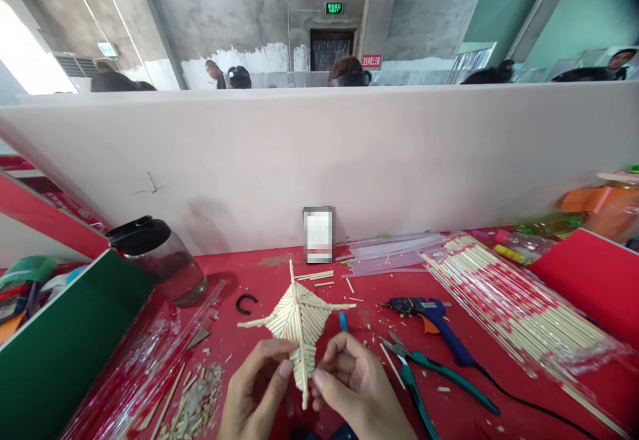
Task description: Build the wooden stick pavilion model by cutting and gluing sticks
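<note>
A small pointed roof model made of wooden sticks (299, 320) is held up over the red table, its four long corner sticks jutting out. My left hand (262, 383) pinches its near-left side between thumb and fingers. With fingers curled and closed, my right hand (357, 383) grips the near-right edge by the lower corner stick. Right of my hands lie green-handled pliers (424, 367), jaws apart, and a blue hot glue gun (434, 323) with an orange trigger. Several short cut sticks (317, 276) lie behind the model.
Bundles of sticks in plastic wrap (519, 300) and clear glue sticks (389, 253) lie at the right. A jug (164, 260) stands left, near plastic wrappers (140, 360) and a pile of scraps (197, 400). A white partition (249, 160) runs behind; people (349, 70) are beyond it.
</note>
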Motion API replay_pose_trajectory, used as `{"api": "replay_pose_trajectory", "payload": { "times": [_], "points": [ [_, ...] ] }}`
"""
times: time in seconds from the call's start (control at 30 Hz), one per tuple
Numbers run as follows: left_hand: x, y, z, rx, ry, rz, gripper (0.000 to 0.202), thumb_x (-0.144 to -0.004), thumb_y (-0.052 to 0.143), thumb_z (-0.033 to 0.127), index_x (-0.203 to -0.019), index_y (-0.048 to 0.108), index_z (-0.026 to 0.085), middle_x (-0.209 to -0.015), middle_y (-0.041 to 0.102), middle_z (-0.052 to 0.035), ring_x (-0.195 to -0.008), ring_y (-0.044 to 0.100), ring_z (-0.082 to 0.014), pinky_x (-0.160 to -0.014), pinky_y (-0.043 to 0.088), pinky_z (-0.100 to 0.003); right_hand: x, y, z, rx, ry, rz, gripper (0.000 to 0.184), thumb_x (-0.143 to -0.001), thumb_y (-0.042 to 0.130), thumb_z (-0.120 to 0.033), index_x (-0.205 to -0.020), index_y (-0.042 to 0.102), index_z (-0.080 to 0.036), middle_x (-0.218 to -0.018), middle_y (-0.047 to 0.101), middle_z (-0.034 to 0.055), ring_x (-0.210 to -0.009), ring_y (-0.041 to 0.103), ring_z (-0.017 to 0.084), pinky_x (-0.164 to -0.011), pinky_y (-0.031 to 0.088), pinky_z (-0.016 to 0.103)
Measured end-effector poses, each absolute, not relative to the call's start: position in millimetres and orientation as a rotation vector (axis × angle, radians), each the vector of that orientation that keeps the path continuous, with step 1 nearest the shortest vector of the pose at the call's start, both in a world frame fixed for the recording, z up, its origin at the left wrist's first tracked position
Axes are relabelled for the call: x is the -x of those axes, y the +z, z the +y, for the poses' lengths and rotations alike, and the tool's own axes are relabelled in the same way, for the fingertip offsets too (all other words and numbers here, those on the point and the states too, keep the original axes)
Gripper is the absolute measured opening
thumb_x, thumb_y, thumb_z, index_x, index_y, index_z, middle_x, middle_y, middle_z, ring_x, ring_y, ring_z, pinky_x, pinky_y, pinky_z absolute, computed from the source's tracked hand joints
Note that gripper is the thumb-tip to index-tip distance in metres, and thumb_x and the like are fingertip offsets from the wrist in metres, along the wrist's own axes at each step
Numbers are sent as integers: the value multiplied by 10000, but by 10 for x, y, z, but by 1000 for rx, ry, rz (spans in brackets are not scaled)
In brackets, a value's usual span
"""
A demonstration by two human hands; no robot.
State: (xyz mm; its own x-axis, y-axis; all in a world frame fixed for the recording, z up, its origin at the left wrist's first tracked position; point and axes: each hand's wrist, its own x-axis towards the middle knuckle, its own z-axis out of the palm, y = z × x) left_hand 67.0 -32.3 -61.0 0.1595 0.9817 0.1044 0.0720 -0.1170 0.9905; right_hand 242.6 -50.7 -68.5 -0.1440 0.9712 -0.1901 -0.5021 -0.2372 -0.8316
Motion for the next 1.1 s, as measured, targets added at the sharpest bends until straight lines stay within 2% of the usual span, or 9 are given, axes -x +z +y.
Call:
{"api": "replay_pose_trajectory", "payload": {
  "times": [0.17, 0.37, 0.47, 0.57, 0.8, 0.9, 1.0, 1.1],
  "points": [
    [-668, -611, -309, -1406, 1126, 1055, 230, -965, 664, 412, -1051, 747, 215, -755, 722, 1, -571, 658, -146, -532, 533, -198, -2430, -699, -509, 894, 1642, -738, 465, -742, 899, -474, -867, 534, -215, -727, 747, 10, -609, 674, 138, -630, 537, 264],
    [-664, -600, -307, -1443, 1122, 1068, 245, -964, 662, 419, -1040, 749, 202, -802, 746, -22, -647, 696, -174, -576, 556, -216, -2447, -682, -511, 896, 1652, -748, 442, -780, 870, -495, -883, 552, -205, -753, 746, 23, -676, 691, 157, -665, 549, 281],
    [-662, -599, -314, -1444, 1109, 1094, 263, -969, 652, 425, -1049, 748, 193, -811, 743, -25, -572, 641, -145, -525, 520, -207, -2409, -682, -491, 906, 1628, -732, 496, -706, 918, -504, -842, 547, -205, -707, 714, -7, -600, 646, 128, -607, 516, 249],
    [-665, -590, -305, -1465, 1107, 1094, 270, -974, 642, 430, -1054, 746, 194, -841, 748, -32, -573, 628, -139, -533, 513, -210, -2367, -690, -466, 919, 1613, -701, 548, -634, 947, -532, -806, 541, -206, -677, 698, -17, -559, 615, 114, -562, 483, 228],
    [-669, -544, -262, -1552, 1115, 1077, 258, -988, 615, 410, -1045, 725, 184, -754, 720, -11, -551, 615, -141, -524, 505, -214, -2394, -602, -508, 907, 1601, -632, 511, -616, 969, -449, -795, 565, -193, -662, 663, -41, -581, 590, 96, -586, 466, 209],
    [-606, -493, -252, -1683, 1232, 1117, 195, -985, 617, 353, -987, 723, 188, -727, 717, -5, -609, 663, -160, -559, 525, -213, -2435, -517, -551, 951, 1569, -624, 510, -614, 970, -446, -788, 562, -196, -652, 663, -44, -588, 604, 102, -587, 464, 208],
    [-500, -371, -266, -1946, 1389, 1100, 110, -977, 608, 238, -951, 712, 212, -783, 754, -9, -675, 709, -164, -627, 547, -211, -2452, -437, -602, 949, 1545, -627, 492, -624, 969, -424, -770, 556, -200, -650, 658, -44, -602, 611, 111, -581, 463, 207],
    [-435, -178, -323, -2313, 1342, 947, 145, -953, 601, 145, -1016, 696, 235, -750, 736, 7, -617, 682, -146, -602, 523, -211, -2430, -411, -670, 921, 1554, -652, 450, -667, 955, -390, -778, 561, -201, -663, 654, -46, -604, 612, 105, -589, 466, 203]
  ]
}}
